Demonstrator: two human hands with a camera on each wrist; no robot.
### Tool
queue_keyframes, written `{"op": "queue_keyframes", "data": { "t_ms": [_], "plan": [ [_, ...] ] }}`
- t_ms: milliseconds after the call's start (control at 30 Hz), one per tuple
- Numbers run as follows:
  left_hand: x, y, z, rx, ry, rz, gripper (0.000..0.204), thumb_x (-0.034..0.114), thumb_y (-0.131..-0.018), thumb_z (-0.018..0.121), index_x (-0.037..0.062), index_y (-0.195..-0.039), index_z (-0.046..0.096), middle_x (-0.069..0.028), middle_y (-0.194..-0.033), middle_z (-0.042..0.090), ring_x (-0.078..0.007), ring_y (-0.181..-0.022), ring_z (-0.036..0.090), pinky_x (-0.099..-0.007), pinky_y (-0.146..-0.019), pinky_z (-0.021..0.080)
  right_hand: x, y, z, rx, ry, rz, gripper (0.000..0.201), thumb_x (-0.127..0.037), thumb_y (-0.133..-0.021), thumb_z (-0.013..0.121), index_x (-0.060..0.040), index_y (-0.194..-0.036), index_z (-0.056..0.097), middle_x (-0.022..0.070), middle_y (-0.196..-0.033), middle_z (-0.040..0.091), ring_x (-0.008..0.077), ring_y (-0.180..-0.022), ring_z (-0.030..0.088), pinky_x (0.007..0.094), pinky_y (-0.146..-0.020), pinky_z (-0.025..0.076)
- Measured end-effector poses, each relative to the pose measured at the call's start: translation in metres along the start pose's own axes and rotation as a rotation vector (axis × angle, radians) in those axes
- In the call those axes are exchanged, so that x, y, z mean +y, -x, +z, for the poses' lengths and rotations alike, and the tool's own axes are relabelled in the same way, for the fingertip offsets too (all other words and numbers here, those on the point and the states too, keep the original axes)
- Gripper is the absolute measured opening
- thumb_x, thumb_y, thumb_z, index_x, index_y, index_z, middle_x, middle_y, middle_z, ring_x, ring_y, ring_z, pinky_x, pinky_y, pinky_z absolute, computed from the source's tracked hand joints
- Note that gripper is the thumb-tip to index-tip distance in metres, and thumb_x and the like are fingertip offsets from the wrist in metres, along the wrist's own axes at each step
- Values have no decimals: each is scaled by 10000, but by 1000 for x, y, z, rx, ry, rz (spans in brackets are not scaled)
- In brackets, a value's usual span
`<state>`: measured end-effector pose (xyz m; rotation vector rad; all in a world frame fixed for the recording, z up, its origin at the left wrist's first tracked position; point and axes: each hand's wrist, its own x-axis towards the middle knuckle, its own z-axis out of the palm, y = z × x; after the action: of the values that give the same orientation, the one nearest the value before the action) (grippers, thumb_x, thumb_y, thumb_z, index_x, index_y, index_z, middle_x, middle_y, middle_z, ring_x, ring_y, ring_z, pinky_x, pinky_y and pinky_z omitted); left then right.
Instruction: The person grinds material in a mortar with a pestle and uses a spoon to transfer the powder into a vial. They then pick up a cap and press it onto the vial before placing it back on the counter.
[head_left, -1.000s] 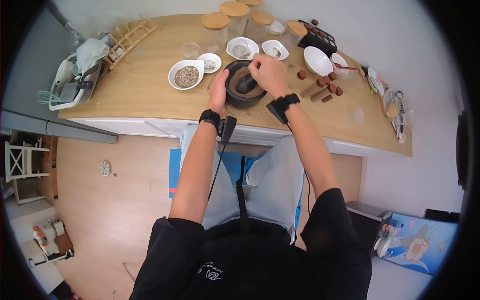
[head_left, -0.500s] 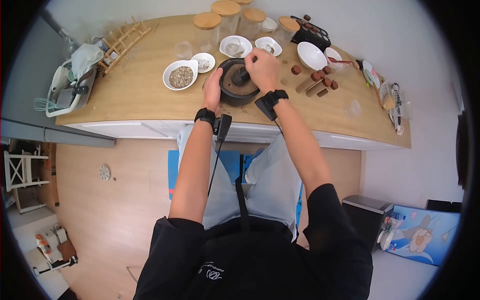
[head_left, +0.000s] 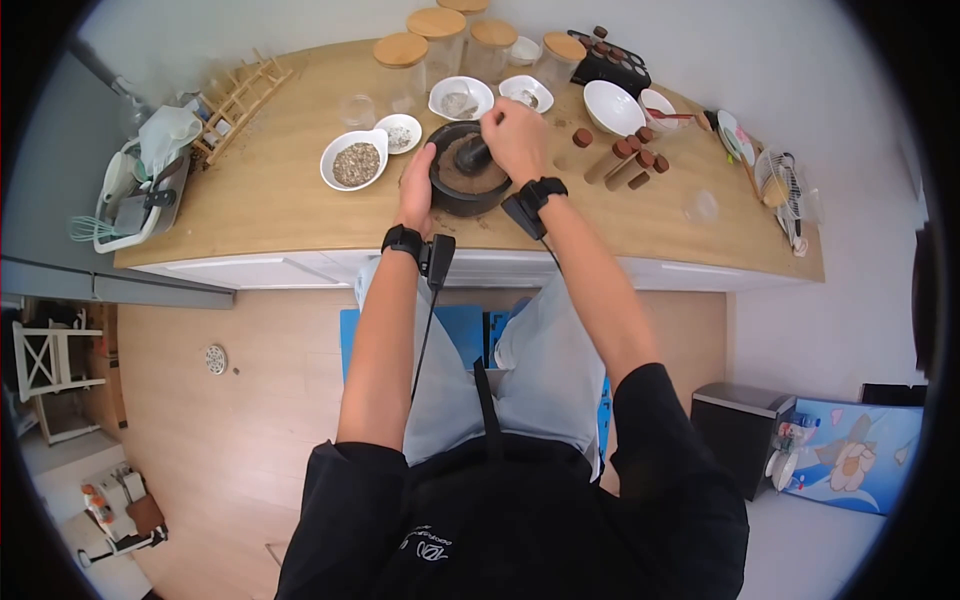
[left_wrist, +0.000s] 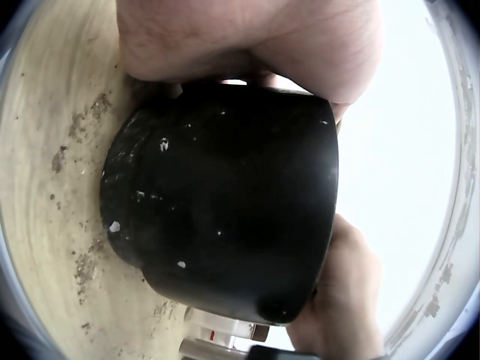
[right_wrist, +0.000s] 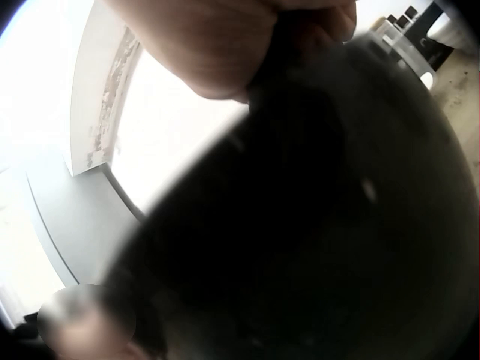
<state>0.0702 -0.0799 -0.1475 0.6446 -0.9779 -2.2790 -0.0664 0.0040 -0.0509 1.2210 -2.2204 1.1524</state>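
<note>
A dark stone mortar (head_left: 462,205) stands near the counter's front edge with brown powder (head_left: 456,178) inside. My right hand (head_left: 519,146) grips the top of a black pestle (head_left: 471,156), whose lower end rests in the powder, tilted toward that hand. My left hand (head_left: 414,190) lies along the mortar's left side, its fingers straight and reaching up to the rim. From the left wrist view, the palm of the left hand (left_wrist: 247,34) is right at the mortar's wall (left_wrist: 232,195). The mortar's dark side (right_wrist: 352,225) fills much of the right wrist view, blurred.
Left of the mortar are a white bowl of coarse flakes (head_left: 356,164) and a small white dish (head_left: 400,132). Behind it stand two white bowls and wooden-lidded jars (head_left: 401,52). Several corked tubes (head_left: 610,165) and a larger white bowl (head_left: 613,108) stand to the right.
The pestle's lower end has shifted from the front of the mortar's inside toward the back, with my right hand still gripping it. The left hand stays at the mortar's side.
</note>
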Motion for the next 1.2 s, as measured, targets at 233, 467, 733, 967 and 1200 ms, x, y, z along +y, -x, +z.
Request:
{"op": "queue_keyframes", "data": {
  "t_ms": [233, 467, 733, 967, 1200],
  "plan": [
    [2, 1, 6, 60, -53, 45, 505, 324, -1017, 525, -29, -1378, 522, -95, -1365, 569, -176, -1231, 520, -304, -1062, 370, -11, -5, -16, -338, 86, -71, 124, -204, -788, 631, -91, -763, 675, 153, -751, 680, 369, -714, 663, 475, -651, 525],
    [11, 8, 18, 99, -74, 43, 472, 294, -1033, 492, -8, -1394, 518, -90, -1356, 578, -168, -1222, 528, -296, -1050, 381, -39, -1, -15, -316, 159, -289, 194, -251, -826, 638, -74, -747, 631, 122, -760, 665, 348, -695, 659, 461, -647, 524],
    [17, 11, 20, 149, -437, 78, 531, 346, -1053, 425, 19, -1471, 415, -89, -1450, 495, -183, -1312, 461, -305, -1103, 329, -28, -7, -21, -437, 270, -144, 247, -281, -824, 657, -58, -720, 679, 145, -725, 682, 372, -659, 655, 465, -650, 534],
    [-8, -11, -1, 180, -549, 154, 496, 436, -1016, 432, 149, -1404, 545, -110, -1368, 594, -278, -1296, 488, -371, -1138, 258, -21, -46, -38, -368, 176, -169, 193, -207, -806, 593, -64, -767, 716, 186, -699, 669, 385, -707, 674, 478, -686, 555],
    [5, -3, 11, 205, -611, 156, 499, 418, -1018, 437, 143, -1424, 526, -118, -1380, 585, -280, -1280, 507, -365, -1111, 306, -14, -33, -38, -466, 237, -302, 168, -197, -777, 620, -49, -720, 678, 171, -665, 636, 373, -674, 647, 458, -629, 521]
  ]
}}
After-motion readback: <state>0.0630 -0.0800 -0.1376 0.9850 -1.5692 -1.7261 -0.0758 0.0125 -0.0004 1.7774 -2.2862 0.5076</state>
